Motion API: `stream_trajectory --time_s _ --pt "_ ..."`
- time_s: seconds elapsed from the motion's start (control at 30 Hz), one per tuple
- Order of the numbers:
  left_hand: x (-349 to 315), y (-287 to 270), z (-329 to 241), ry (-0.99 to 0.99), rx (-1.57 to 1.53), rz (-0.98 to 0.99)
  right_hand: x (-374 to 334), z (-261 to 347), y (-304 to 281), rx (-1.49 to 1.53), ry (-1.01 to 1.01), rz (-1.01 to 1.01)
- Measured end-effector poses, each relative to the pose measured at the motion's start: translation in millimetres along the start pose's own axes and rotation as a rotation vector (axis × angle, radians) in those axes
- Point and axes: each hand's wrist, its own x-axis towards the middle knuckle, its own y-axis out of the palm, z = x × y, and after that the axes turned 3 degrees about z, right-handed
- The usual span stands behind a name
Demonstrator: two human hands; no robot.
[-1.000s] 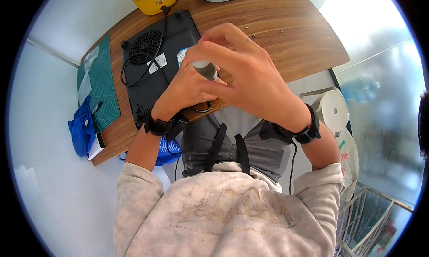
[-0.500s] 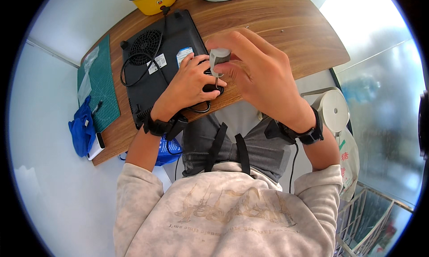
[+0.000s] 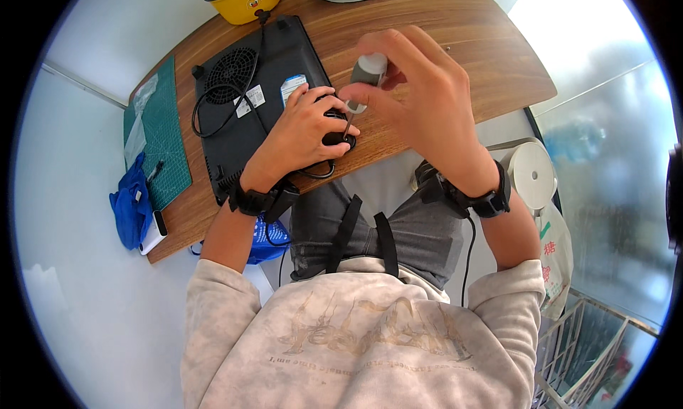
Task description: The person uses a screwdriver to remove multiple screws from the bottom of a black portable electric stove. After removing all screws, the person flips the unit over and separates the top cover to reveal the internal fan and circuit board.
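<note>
While left hand [image 3: 302, 128] covers a small black part [image 3: 336, 137], right hand [image 3: 420, 96] grips screwdriver [image 3: 363, 78], tip hidden.

Wooden table [image 3: 455, 39] with curved edge, pale wall and floor [image 3: 78, 302] at left, bright frosted glass [image 3: 612, 124] at right, wire basket [image 3: 590, 359] lower right, daylight.

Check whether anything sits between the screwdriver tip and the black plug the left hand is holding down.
Nothing visible does. The right hand holds the screwdriver with its thin shaft running straight down to the black plug, which the left hand pins against the upturned black appliance. The left fingers sit beside the tip, not across it.
</note>
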Motion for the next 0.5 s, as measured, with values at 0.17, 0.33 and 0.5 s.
stream_trajectory --time_s 0.17,0.33,0.5 --pt "-1 1 0 0.002 0.021 -0.017 1 -8 1 -0.094 0.054 -0.047" --pt "-1 4 1 0.020 0.024 -0.043 0 -12 0 -0.098 0.097 -0.051" --pt "-1 5 2 0.031 0.010 -0.048 -5 -12 -5 -0.106 0.133 -0.057"
